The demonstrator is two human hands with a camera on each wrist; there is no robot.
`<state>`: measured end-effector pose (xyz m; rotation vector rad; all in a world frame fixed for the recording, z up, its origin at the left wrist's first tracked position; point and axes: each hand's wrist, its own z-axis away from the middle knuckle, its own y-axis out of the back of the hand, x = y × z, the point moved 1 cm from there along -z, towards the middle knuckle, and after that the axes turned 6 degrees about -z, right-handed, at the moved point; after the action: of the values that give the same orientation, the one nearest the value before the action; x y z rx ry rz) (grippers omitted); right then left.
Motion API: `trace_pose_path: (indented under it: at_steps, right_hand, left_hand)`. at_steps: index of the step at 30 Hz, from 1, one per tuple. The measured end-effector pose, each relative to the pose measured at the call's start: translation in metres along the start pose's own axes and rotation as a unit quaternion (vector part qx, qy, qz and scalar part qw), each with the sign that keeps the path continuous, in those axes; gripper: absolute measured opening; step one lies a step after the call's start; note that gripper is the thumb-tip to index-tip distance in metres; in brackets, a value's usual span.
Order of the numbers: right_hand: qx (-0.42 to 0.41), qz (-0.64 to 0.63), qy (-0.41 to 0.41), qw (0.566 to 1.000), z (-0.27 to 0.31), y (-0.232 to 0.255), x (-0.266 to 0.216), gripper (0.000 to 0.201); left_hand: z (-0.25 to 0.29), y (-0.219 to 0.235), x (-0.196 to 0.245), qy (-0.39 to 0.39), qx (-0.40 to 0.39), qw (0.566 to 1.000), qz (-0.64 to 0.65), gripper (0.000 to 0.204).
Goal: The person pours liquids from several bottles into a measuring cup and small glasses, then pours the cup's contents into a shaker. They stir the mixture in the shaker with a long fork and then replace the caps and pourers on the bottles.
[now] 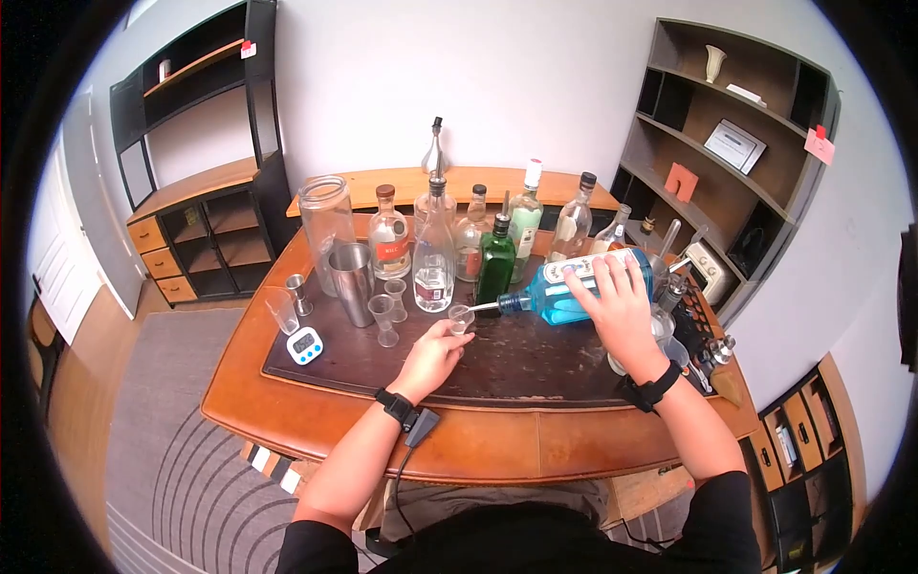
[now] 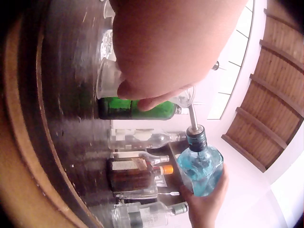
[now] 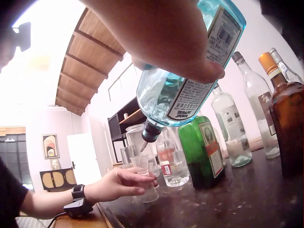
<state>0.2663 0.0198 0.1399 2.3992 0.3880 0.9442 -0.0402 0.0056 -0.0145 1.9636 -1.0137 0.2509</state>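
Observation:
My left hand (image 1: 435, 359) pinches a small clear double-ended jigger (image 1: 460, 318) between thumb and fingers, low over the dark desk top. In the right wrist view the jigger (image 3: 149, 192) flares at both ends around a narrow waist. My right hand (image 1: 620, 311) grips a blue glass gin bottle (image 1: 555, 304) from above and holds it tipped, neck toward the left. Its metal pour spout (image 1: 485, 307) points into the jigger's upper cup. Blue-looking liquid lies toward the neck in the left wrist view of the bottle (image 2: 202, 173). Just behind the jigger stands a green bottle (image 1: 495, 263).
Several bottles line the back, including a clear one with a pourer (image 1: 434, 273). A metal shaker tin (image 1: 353, 287), tall glass jar (image 1: 325, 215), clear jiggers (image 1: 384, 320), metal jigger (image 1: 299, 295) and white timer (image 1: 305, 345) stand left. Bar tools (image 1: 712, 354) lie right.

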Motion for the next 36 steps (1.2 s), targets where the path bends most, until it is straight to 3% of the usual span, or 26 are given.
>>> trace_pose_path:
  at_steps: [27,36]
  right_hand:
    - [-0.004,0.005,-0.021,1.0,-0.011,0.005,0.002,0.057]
    - [-0.004,-0.032,-0.059,0.998,-0.005,-0.015,-0.023,0.054]
  left_hand:
    - [-0.001,0.008,0.0,0.031,0.068,0.996,-0.048,0.033]
    - [-0.002,0.013,0.0,0.031,0.079,0.995,-0.06,0.033]
